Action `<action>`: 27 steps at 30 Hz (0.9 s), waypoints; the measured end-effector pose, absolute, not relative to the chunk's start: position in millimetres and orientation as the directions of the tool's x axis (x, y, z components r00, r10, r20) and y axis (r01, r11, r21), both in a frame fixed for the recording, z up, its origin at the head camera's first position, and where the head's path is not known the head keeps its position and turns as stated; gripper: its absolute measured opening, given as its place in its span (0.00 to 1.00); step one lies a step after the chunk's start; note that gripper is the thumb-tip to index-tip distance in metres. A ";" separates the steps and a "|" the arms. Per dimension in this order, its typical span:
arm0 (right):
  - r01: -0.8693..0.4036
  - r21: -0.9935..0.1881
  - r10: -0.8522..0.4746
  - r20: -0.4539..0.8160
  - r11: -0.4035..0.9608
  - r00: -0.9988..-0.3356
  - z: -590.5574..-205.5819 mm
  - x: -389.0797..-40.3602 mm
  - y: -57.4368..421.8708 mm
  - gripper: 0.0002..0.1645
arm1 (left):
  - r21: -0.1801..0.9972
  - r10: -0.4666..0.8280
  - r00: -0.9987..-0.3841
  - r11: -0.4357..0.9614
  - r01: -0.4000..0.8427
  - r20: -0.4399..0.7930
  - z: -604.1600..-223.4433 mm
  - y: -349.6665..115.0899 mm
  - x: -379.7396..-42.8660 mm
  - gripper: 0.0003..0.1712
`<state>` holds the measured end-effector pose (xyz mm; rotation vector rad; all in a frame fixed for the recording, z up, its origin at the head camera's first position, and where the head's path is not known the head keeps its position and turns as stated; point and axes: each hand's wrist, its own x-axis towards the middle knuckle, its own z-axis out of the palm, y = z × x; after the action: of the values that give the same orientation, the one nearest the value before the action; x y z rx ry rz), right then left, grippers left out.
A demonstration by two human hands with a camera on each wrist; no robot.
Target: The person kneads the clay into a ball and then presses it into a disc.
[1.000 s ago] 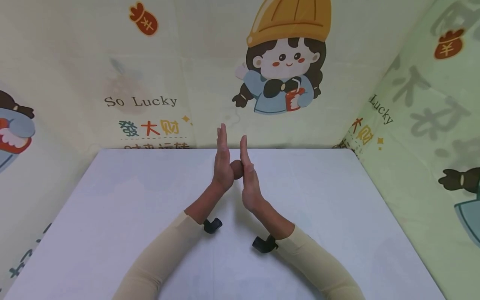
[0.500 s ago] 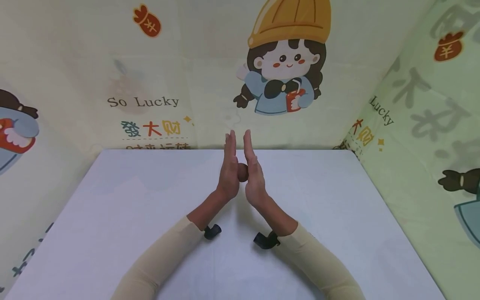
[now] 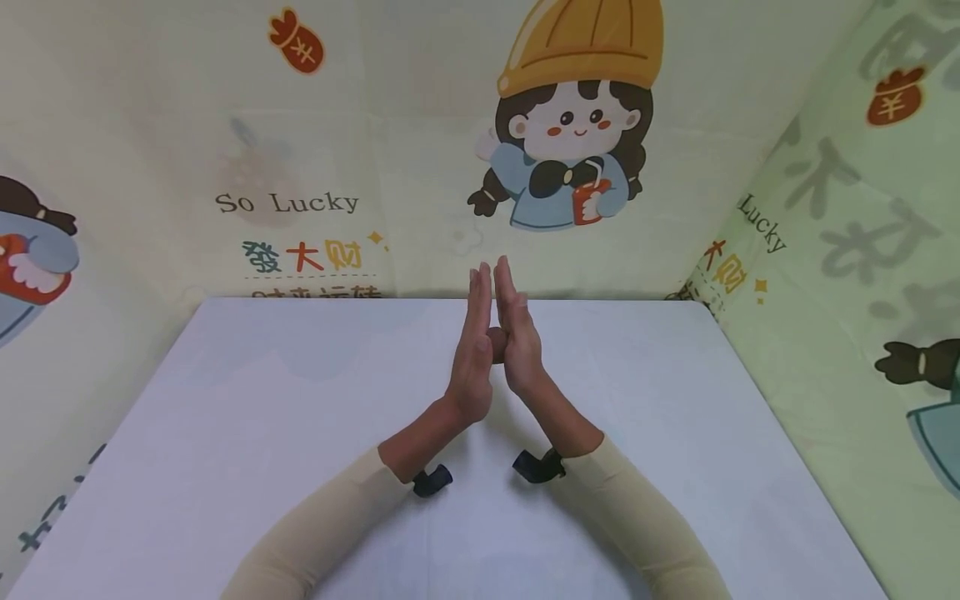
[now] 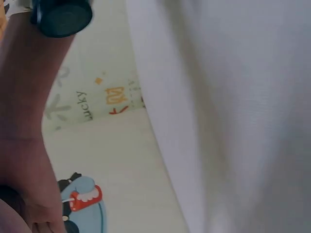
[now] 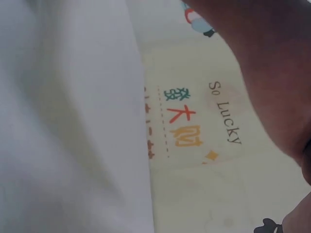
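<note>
Between the two palms, above the table, sits a small dark brown ball (image 3: 497,345), partly hidden by both hands. My left hand (image 3: 472,358) presses on its left side, fingers straight and pointing up and away. Against its right side lies my right hand (image 3: 522,342), its fingers straight too. The fingertips of the two hands stand close together. In the left wrist view, a dark bit of the ball (image 4: 11,198) shows at the lower left edge. The right wrist view shows a dark sliver at its right edge, too little to make out.
A white-covered table (image 3: 300,400) spreads under the arms. Behind it and at the sides hangs a pale printed cloth (image 3: 420,150) with cartoon figures and lettering. A small black wrist camera (image 3: 433,481) is on the left wrist, another black camera (image 3: 538,467) on the right.
Both hands have shifted to the right with the ball between them. The left hand has slid back toward me against the right hand, which has moved slightly forward; more of the ball is covered.
</note>
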<state>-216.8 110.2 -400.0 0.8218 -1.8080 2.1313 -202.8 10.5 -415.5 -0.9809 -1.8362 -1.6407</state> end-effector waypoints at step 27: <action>-0.538 -0.826 -0.187 0.563 -0.171 -0.805 -430.1 -199.9 93.4 0.39 | 0.734 -0.021 -0.736 -0.065 0.677 0.677 -406.7 5.5 -227.6 0.51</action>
<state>-199.9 93.4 -430.1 0.8361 -1.8425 2.0687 -227.6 5.5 -406.7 -0.7016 -1.7216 -1.8529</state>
